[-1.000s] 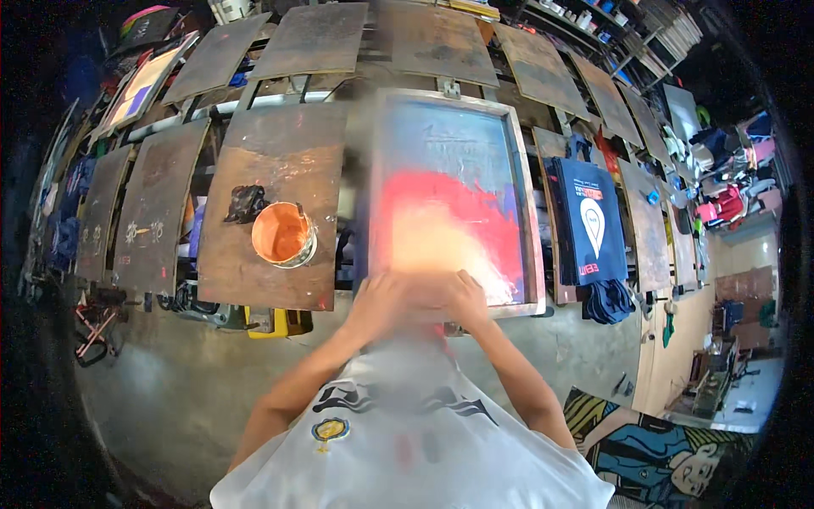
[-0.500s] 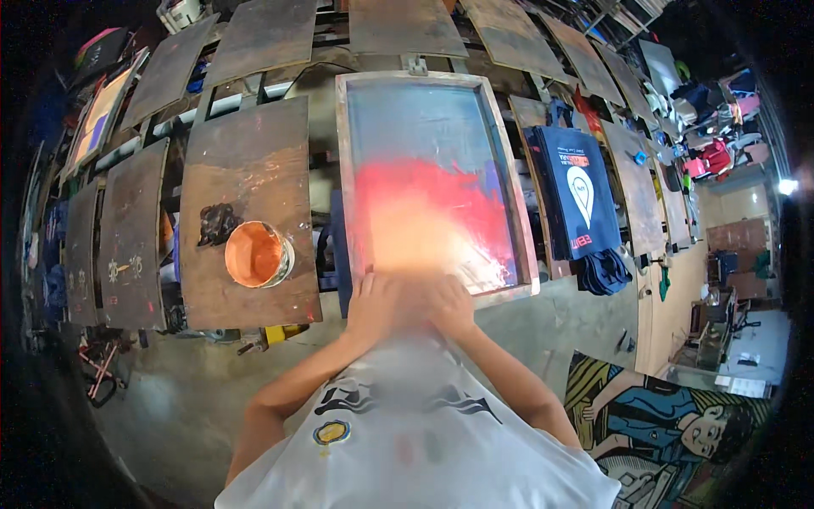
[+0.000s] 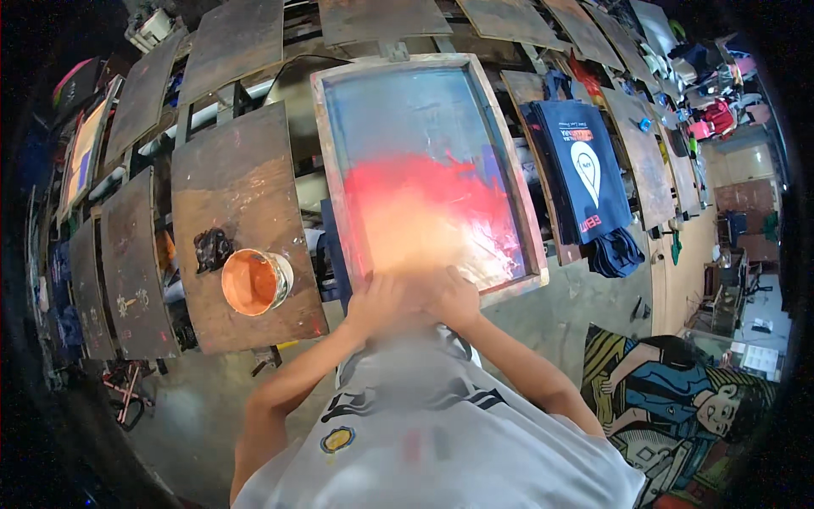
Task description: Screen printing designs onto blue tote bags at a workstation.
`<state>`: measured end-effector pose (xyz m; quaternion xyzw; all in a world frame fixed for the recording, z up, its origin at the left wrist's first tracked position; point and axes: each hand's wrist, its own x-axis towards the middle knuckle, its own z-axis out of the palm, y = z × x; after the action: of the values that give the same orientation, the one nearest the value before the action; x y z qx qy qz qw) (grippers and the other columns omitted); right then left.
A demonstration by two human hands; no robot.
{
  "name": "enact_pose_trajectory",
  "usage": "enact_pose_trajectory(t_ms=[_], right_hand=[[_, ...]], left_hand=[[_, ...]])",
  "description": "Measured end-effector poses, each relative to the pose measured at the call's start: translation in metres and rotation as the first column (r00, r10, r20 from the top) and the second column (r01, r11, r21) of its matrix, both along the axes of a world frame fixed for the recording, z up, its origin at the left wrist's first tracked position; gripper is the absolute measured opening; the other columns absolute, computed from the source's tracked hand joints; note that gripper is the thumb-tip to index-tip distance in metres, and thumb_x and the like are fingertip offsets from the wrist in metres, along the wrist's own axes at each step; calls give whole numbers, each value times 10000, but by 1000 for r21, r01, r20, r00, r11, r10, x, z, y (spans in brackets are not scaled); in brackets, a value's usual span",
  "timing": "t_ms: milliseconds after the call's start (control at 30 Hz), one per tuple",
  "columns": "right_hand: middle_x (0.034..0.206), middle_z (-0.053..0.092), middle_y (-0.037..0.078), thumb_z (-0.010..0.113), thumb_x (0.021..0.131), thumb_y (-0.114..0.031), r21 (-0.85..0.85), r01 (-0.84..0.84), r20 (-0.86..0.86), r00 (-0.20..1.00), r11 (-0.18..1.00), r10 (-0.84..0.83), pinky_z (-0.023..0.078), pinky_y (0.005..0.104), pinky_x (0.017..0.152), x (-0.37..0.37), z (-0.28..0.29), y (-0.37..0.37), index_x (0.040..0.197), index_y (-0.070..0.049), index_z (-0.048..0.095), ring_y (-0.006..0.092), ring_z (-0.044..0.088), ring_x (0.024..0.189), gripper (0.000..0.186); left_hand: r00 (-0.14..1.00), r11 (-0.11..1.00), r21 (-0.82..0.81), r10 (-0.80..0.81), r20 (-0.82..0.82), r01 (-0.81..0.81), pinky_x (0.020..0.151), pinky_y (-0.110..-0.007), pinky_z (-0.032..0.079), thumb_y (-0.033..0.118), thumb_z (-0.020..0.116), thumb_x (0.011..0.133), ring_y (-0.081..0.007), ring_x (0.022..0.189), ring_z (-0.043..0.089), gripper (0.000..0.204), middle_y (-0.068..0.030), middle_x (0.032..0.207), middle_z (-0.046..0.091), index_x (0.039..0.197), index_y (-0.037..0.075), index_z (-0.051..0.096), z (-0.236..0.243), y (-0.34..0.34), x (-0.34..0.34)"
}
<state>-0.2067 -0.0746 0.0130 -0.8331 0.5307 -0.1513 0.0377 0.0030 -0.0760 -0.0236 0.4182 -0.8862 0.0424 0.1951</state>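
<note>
A wooden-framed screen (image 3: 530,212) lies in front of me, blue-grey mesh (image 3: 398,110) above, red and pale orange ink (image 3: 390,182) over its lower part. My left hand (image 3: 377,301) and my right hand (image 3: 454,297) are at its near edge, fingers bent over something I cannot make out in the blurred middle. On the board (image 3: 229,178) to the left stand an orange-stained bucket (image 3: 254,284) and, behind it, a crumpled black item (image 3: 212,248). To the right, navy printed bags (image 3: 577,153) lie on another board, some folded fabric hanging past its edge.
Rows of flat boards (image 3: 233,47) on a metal rig surround the screen. Piled colourful items (image 3: 712,119) are at the far right. A painted cartoon panel (image 3: 670,407) is at the lower right, and a bicycle-like red frame (image 3: 123,394) at the lower left.
The view has shifted and tilted, so the screen sits further left and higher, the bucket lower. My hands stay at the screen's near edge.
</note>
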Motion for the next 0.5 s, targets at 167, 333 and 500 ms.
enact_pose_trajectory(t_ms=[167, 333, 500], right_hand=[[894, 581, 5, 706, 659, -269, 9, -10, 6, 1000, 1000, 10, 555, 313, 573, 1, -3, 1, 824, -138, 597, 182, 611, 890, 237], [920, 585, 8, 697, 665, -272, 47, -38, -12, 999, 998, 38, 567, 318, 593, 0, -7, 3, 851, -133, 600, 189, 610, 911, 252], [939, 595, 10, 696, 666, -276, 46, -50, -18, 999, 998, 51, 573, 322, 621, 1, -10, 6, 893, -129, 603, 205, 611, 923, 285]], left_hand=[[1000, 1000, -25, 15, -23, -16, 667, -283, 525, 645, 617, 848, -202, 827, 605, 599, -56, 857, 587, 953, 56, 653, 0, 8, -2], [998, 998, -3, 56, -22, -57, 655, -275, 521, 637, 623, 849, -203, 811, 613, 603, -64, 904, 628, 972, 49, 667, -4, 14, -3], [998, 997, 46, 62, -25, -61, 661, -281, 532, 644, 632, 837, -205, 822, 628, 618, -72, 915, 640, 990, 46, 676, -14, 22, -3]])
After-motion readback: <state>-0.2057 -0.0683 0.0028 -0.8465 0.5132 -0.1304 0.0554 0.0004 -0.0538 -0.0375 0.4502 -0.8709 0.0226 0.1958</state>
